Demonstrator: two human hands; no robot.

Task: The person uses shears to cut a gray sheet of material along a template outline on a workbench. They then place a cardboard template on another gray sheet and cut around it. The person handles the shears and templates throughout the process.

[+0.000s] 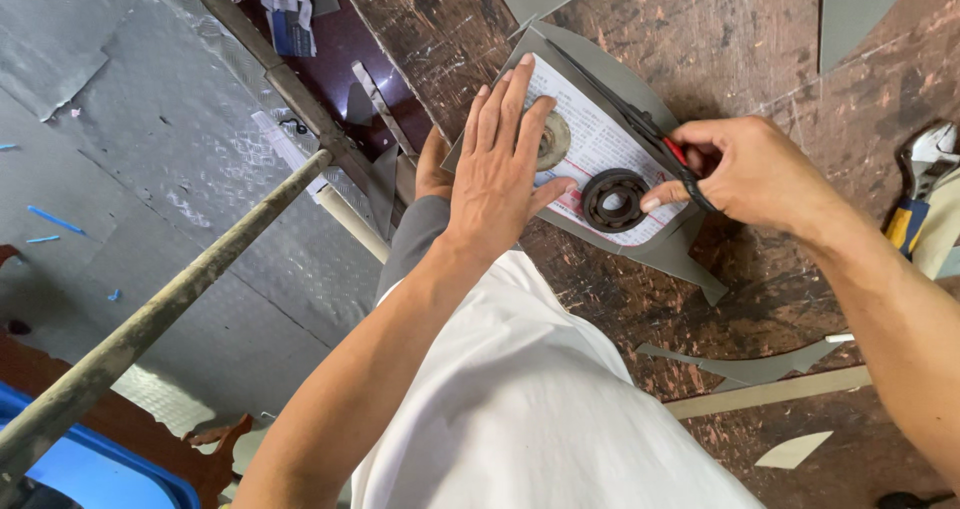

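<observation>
Seen from the head camera, both of the person's bare hands work at a scarred brown wooden bench (760,59). A grey sheet (600,64) with a curved edge lies there, and a printed white paper (600,144) lies on top of it.

Left hand (495,164): it lies flat and open, fingers stretched toward 12 o'clock, pressing the paper down against the sheet. It grips nothing. A round tan disc (553,141) sits under its fingertips, at about 2 o'clock from the palm, partly covered by the fingers.

Right hand (745,169): it is curled shut around a pair of scissors (640,119) with a red mark at the handle; the dark blades run out toward 10 o'clock over the paper. The forefinger tip rests on the paper just beside a black ring-shaped bearing (615,199), which lies at 9 o'clock from this hand and at 3 o'clock from the left palm. Whether the blades are parted cannot be told.

Around them, a grey offcut strip (745,364) lies at 6 o'clock from the right hand, well apart from the sheet, with a pale wedge-shaped scrap (792,451) further down. An adjustable wrench (925,169) with a blue and yellow grip lies at 3 o'clock near the frame edge. A rough metal rod (160,314) slants across the patterned floor at 9 o'clock. The person's white shirt (520,409) fills the lower middle.
</observation>
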